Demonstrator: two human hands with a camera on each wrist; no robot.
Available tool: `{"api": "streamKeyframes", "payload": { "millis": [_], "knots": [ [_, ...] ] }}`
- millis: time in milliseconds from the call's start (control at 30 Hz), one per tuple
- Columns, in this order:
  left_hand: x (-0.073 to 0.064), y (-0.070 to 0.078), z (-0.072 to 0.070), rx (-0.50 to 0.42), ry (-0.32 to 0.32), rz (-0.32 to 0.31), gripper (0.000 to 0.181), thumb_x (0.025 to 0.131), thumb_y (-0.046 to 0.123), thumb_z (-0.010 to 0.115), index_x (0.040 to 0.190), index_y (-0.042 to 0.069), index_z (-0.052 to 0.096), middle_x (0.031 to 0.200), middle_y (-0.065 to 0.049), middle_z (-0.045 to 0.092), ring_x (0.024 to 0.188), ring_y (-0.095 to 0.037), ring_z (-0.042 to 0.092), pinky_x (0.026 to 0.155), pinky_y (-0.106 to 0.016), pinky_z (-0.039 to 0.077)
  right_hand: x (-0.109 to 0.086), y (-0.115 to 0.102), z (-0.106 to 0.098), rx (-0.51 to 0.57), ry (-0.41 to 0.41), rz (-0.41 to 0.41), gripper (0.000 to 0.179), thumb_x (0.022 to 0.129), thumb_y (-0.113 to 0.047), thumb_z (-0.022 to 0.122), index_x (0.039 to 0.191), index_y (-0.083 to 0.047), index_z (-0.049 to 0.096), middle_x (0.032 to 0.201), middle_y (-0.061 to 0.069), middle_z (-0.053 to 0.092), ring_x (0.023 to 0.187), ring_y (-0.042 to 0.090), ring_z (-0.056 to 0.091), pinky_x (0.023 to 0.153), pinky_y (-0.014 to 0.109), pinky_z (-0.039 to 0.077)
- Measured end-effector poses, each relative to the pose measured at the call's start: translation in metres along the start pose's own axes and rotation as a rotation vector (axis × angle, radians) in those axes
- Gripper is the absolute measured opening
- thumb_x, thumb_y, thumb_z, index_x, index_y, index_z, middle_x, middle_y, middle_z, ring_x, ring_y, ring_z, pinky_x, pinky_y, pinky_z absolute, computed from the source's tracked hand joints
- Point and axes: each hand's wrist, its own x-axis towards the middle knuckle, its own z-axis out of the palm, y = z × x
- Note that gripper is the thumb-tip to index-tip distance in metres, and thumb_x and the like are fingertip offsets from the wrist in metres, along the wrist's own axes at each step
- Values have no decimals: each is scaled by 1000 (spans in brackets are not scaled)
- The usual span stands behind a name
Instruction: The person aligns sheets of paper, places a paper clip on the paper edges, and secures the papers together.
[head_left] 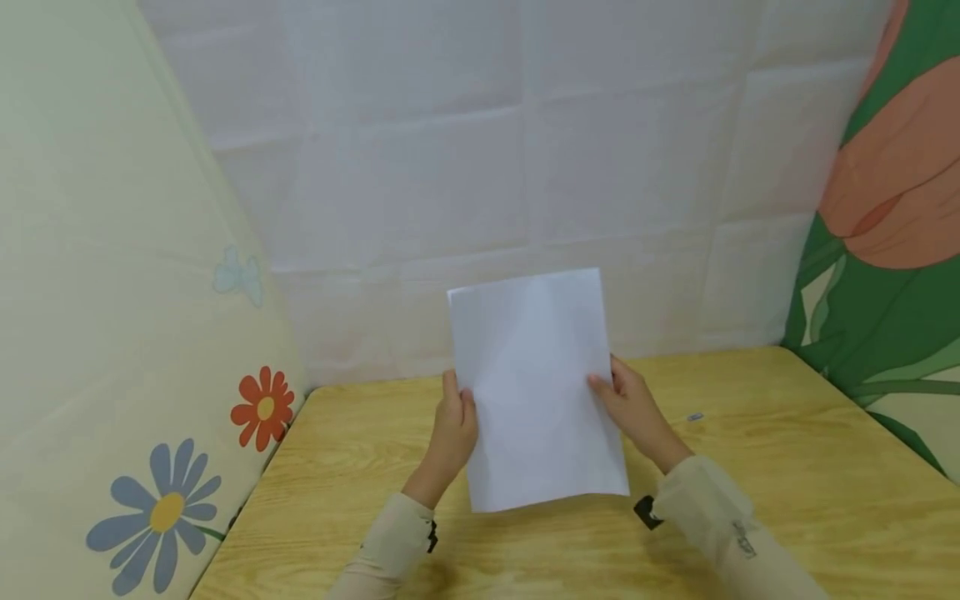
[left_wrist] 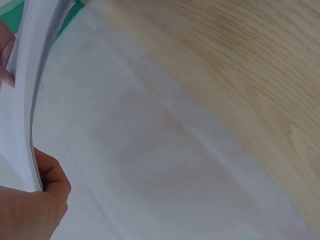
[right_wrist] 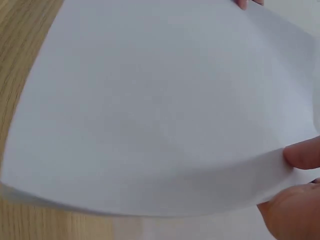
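A stack of white paper (head_left: 536, 400) is held up above the wooden table, tilted toward the head camera. My left hand (head_left: 454, 425) grips its left edge, thumb in front and fingers behind. On the opposite edge my right hand (head_left: 633, 408) pinches the sheets with the thumb on the front face. In the left wrist view, the paper (left_wrist: 30, 90) shows edge-on as several layers, with the left hand (left_wrist: 37, 202) curled round the near edge. The right wrist view shows the blank face of the paper (right_wrist: 160, 110) bowing slightly, and the right hand (right_wrist: 295, 190) at its lower right.
A small clip-like item (head_left: 695, 417) lies on the wooden table (head_left: 360, 467), right of the right hand. A white cloth (head_left: 420, 183) hangs behind the table. Flower-printed cloth (head_left: 97, 275) stands at the left, and a tulip print (head_left: 892, 183) at the right.
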Motion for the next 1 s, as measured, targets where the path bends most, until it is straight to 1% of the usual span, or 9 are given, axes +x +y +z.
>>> {"api": "streamKeyframes", "payload": {
  "millis": [67,133,267,433,500,600,767,833,1000],
  "knots": [
    [0,2,0,-13,-17,-51,19,97,-6,34,116,-8,35,104,-29,54,98,-40,56,83,-53,47,-1,-1,0,11,3,25,43,99,-11,52,136,10,43,123,32,55,99,27,60,77,23,50],
    [0,3,0,-41,-42,-112,25,97,-6,33,121,-9,35,114,-31,52,110,-42,52,92,-55,43,-2,-2,0,13,10,49,43,99,-11,54,135,10,44,124,31,55,99,25,59,76,23,50],
    [-1,4,0,-111,-86,-228,36,97,-6,31,133,-10,30,131,-34,45,127,-45,40,104,-56,32,-6,-2,2,-13,23,100,42,97,-10,56,132,12,46,123,31,55,99,28,59,76,23,49],
    [-4,5,2,-157,-104,-339,38,97,-4,32,135,-9,32,135,-33,42,131,-46,36,107,-56,29,-10,-2,3,-47,30,161,41,97,-9,56,130,13,47,121,32,55,99,33,59,77,31,51],
    [-5,4,3,-166,-108,-376,37,97,-2,33,133,-8,34,136,-32,42,131,-45,36,107,-56,28,-11,-1,3,-55,30,175,41,97,-8,55,132,13,46,123,32,55,101,34,59,79,35,51],
    [-8,1,5,-191,-124,-430,41,97,-1,33,138,-6,31,142,-31,38,135,-44,31,110,-55,23,-14,3,4,-57,29,176,42,97,-6,54,134,13,44,126,33,53,105,36,58,82,37,51],
    [-14,-2,7,-237,-162,-482,49,98,0,33,145,-5,22,150,-31,25,140,-43,19,112,-54,15,-19,9,4,-48,19,167,43,97,-6,55,135,13,43,127,33,52,107,37,57,83,33,50],
    [-17,-3,8,-246,-175,-487,49,98,0,32,145,-6,22,150,-31,24,141,-43,17,112,-54,14,-22,11,4,-46,18,176,43,97,-4,55,134,13,43,127,33,52,107,38,57,82,33,51],
    [-23,-6,10,-251,-194,-499,48,98,0,32,144,-7,22,150,-33,23,140,-44,17,112,-55,14,-27,13,6,-36,18,261,44,96,-3,54,135,13,41,132,34,49,112,39,56,86,34,51]
  ]
}}
